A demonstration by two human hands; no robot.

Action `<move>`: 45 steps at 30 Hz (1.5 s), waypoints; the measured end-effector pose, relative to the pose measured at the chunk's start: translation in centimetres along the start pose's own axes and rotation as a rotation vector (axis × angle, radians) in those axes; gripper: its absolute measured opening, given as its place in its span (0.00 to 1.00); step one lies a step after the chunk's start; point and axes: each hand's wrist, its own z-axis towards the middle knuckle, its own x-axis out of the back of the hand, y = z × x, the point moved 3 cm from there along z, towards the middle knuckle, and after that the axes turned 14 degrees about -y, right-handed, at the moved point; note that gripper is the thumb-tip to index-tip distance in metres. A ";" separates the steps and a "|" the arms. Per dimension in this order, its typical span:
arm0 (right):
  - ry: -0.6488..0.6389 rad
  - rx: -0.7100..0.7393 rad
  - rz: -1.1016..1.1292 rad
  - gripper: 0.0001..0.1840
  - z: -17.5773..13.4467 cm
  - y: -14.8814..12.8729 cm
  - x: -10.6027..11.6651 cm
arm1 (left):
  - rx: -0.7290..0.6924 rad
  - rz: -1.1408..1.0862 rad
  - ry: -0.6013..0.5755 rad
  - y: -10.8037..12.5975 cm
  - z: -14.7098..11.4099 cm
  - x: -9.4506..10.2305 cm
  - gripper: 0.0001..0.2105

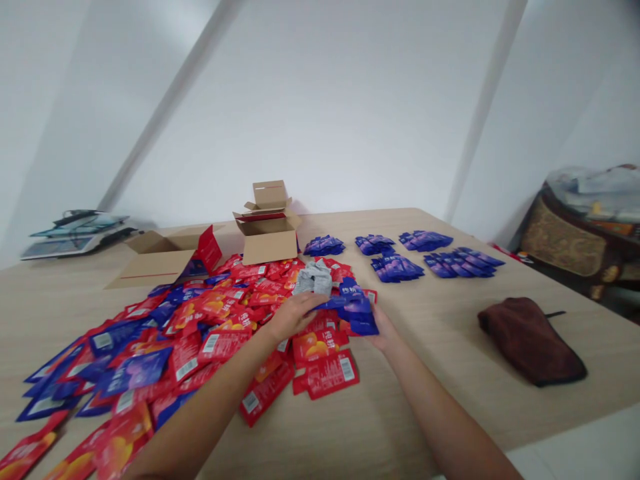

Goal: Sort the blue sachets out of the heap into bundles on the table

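My right hand is closed on the right edge of several blue packets, held just above the pile. My left hand reaches in from the left, its fingers closed on the end of a blue packet that points toward the others. Below and left of both hands spreads a large mixed pile of red packets with orange fruit pictures and blue packets. A crumpled grey cloth-like thing lies on the pile just behind my hands.
Fanned groups of blue packets lie at the back right. Open cardboard boxes stand behind the pile. A dark red cloth pouch lies on the table at right. A scale-like device sits far left; a patterned chair stands beyond the right edge.
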 end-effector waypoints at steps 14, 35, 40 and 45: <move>-0.267 -0.114 0.107 0.25 -1.5 0.7 -0.9 | -0.021 0.150 -0.143 -1.2 0.2 -1.2 0.27; 0.166 0.391 -0.312 0.41 -1.8 -0.8 -0.1 | 0.636 -1.351 0.563 4.0 4.3 -8.7 0.23; 0.153 0.438 -0.494 0.44 -2.8 -2.4 -0.7 | 0.482 -1.370 0.556 5.2 6.0 -7.4 0.29; 0.283 0.542 -0.653 0.43 -5.7 -3.6 1.0 | 0.367 -1.220 0.508 6.8 7.4 -7.3 0.32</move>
